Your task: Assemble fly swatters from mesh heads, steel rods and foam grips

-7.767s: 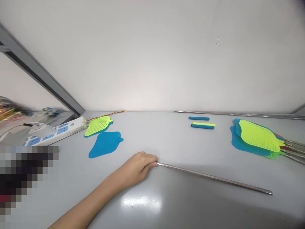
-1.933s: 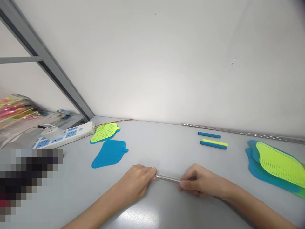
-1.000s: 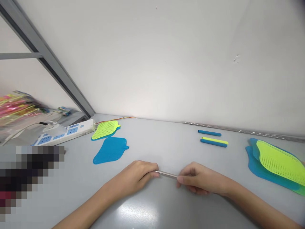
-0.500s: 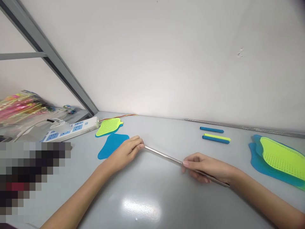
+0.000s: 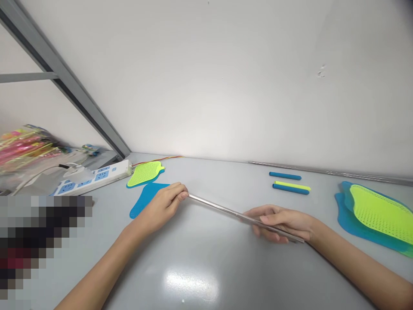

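My left hand (image 5: 169,198) is closed round the far left end of a thin metal telescopic rod (image 5: 214,205), with thumb and fingers pinching it. A step in thickness shows along the rod near my right hand (image 5: 280,224). There the thicker part lies across my fingers, with my thumb along its upper side; the grip looks loose and the fingers are slightly blurred. Just behind my left hand lies a blue fly swatter head (image 5: 145,198), partly covered by the hand. Beyond it a yellow-green perforated swatter head (image 5: 145,174) rests on another blue one.
Blue and yellow-green tubes (image 5: 290,188) lie at the back right, near several metal rods (image 5: 322,172) along the wall. More swatter heads (image 5: 380,211) are stacked at the right. On the left are a power strip (image 5: 106,176), bagged goods (image 5: 29,146) and a pixelated area.
My right hand has loosened from its pinch, its fingers spreading under the rod and its thumb shifting toward the rod's thicker part. My left hand keeps hold of the other end.
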`<state>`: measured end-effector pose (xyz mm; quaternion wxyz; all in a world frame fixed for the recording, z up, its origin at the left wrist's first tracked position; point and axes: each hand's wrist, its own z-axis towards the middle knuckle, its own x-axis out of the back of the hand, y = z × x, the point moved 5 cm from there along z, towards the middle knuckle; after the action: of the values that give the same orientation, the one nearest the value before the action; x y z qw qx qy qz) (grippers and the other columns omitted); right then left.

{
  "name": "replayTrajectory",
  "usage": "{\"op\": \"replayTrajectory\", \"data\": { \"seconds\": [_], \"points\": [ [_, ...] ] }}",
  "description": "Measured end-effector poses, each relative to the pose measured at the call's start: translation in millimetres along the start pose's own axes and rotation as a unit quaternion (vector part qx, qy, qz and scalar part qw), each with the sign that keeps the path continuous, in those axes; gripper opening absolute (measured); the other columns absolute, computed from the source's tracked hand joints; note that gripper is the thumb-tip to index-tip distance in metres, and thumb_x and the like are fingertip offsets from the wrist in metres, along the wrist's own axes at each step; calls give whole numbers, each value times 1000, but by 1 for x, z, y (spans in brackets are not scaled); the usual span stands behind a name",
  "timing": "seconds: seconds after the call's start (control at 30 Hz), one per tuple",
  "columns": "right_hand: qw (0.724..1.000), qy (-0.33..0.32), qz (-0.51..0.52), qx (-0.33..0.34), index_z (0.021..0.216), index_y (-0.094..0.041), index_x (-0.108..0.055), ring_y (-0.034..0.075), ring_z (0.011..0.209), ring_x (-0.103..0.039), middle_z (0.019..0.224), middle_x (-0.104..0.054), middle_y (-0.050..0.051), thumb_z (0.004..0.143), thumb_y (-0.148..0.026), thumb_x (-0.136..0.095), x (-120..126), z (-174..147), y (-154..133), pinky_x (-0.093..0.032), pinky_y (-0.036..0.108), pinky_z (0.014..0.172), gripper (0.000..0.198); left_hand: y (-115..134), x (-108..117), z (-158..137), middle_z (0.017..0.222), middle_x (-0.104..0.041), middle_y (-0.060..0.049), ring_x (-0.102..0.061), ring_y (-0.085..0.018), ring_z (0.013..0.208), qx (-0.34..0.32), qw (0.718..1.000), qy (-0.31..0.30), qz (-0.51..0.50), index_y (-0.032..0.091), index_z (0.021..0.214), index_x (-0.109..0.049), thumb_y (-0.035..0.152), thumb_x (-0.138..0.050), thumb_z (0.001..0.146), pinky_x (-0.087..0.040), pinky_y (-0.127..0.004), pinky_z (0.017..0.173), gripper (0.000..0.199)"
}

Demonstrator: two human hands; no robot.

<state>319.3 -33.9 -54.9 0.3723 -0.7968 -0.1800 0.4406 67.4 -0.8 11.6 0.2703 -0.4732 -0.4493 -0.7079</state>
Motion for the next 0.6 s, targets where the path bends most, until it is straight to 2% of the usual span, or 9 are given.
{"op": "replayTrajectory", "data": {
  "seconds": [0.1, 0.23, 0.3, 0.47, 0.6],
  "points": [
    [999, -30, -12, -18, 112, -12, -51, 5, 47, -49, 80, -57, 7, 78, -26, -54, 0, -1, 1, -33, 15, 35, 37, -7, 10, 0, 67, -46, 1, -44, -13, 63, 13, 999, 38, 8, 19, 72, -44, 31, -28, 88, -34, -24, 59, 25],
    [1000, -4, -10, -22, 106, -10, -54, 3, 40, -45, 65, -51, 0, 82, -26, -49, 2, -1, 0, -28, 13, 31, 29, -10, 18, 0, 64, -45, 2, -43, -13, 61, 20, 997, 72, 10, 19, 68, -42, 33, -30, 87, -33, -23, 57, 27],
    [1000, 3, 1, -24, 102, -9, -56, 1, 36, -40, 59, -43, -4, 83, -26, -47, 3, -2, 0, -25, 13, 29, 27, -10, 16, 0, 62, -43, 2, -41, -12, 58, 18, 998, 61, 11, 19, 65, -41, 32, -29, 87, -32, -23, 55, 28],
    [999, -9, 25, -35, 100, -6, -57, -1, 33, -28, 56, -32, -6, 85, -26, -43, 4, -2, -1, -19, 13, 26, 28, -15, 5, 1, 60, -42, 3, -41, -11, 55, -9, 1000, -26, 11, 19, 62, -39, 32, -29, 87, -32, -22, 54, 29],
    [998, -24, 32, -51, 102, -7, -56, -1, 35, -22, 56, -27, -7, 85, -26, -44, 2, -3, 0, -14, 11, 26, 28, -18, 4, 1, 63, -42, 2, -41, -11, 56, -21, 999, -36, 16, 18, 62, -40, 31, -29, 87, -33, -22, 56, 30]
  ]
}}
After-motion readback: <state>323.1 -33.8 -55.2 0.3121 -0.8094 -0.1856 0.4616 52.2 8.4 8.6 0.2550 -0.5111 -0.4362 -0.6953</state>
